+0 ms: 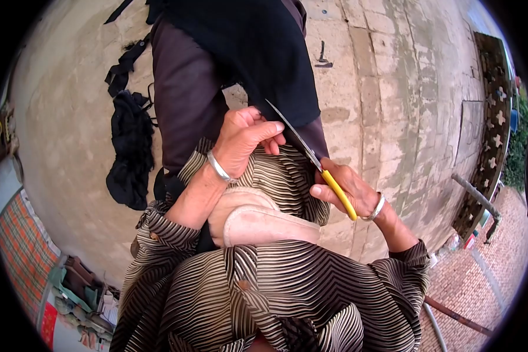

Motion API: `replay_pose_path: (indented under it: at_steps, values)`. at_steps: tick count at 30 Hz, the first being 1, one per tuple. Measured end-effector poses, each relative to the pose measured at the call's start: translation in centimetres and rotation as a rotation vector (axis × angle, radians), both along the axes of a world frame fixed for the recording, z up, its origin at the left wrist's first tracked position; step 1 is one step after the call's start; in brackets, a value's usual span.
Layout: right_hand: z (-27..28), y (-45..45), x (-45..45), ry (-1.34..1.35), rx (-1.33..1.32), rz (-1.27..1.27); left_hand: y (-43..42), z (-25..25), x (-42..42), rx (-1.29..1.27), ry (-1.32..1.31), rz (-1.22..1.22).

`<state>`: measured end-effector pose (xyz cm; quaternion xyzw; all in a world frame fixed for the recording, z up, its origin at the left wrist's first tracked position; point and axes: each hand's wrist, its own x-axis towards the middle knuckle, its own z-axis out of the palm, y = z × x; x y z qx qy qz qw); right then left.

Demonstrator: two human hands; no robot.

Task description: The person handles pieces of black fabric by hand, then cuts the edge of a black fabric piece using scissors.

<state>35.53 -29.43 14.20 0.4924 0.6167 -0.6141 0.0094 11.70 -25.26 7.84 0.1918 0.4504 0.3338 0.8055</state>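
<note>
In my right hand (pixel 351 190) are scissors with yellow handles (pixel 339 193). Their long metal blades point up and to the left, over the lower edge of a black cloth (pixel 264 58) draped across my knees. My left hand (pixel 246 136) is closed, thumb and fingers curled together beside the blades, just below the cloth's edge. Whatever it pinches is too small to make out. Two pale pink insole-shaped pieces (pixel 270 227) lie in my lap, overlapping, on the striped shirt.
Black cloth scraps (pixel 130 152) lie on the paved ground to the left. Further left are a plaid cloth (pixel 24 229) and a pile of assorted items. A low patterned wall (pixel 491 129) and a grey pipe (pixel 475 193) stand at the right, beside brick paving (pixel 498 264).
</note>
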Motion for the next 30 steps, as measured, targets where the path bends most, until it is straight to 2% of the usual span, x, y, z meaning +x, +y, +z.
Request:
replay_pose_path:
  at_steps: [1,5,9,17,30]
  values:
    - [0.3,0.4,0.1,-0.010,-0.110,0.009,0.0,0.2,0.1,0.011,0.012,-0.003]
    - [1.0,1.3,0.1,0.014,-0.198,0.022,0.1,0.3,0.1,-0.003,0.003,0.013]
    - [0.8,1.5,-0.3,0.003,-0.103,0.061,0.1,0.3,-0.1,0.007,0.016,-0.014]
    - [0.7,1.0,-1.2,-0.026,-0.010,-0.069,0.2,0.5,-0.2,0.012,-0.001,-0.005]
    - [1.0,0.7,-1.2,-0.071,-0.061,-0.099,0.1,0.5,-0.2,0.018,-0.005,-0.016]
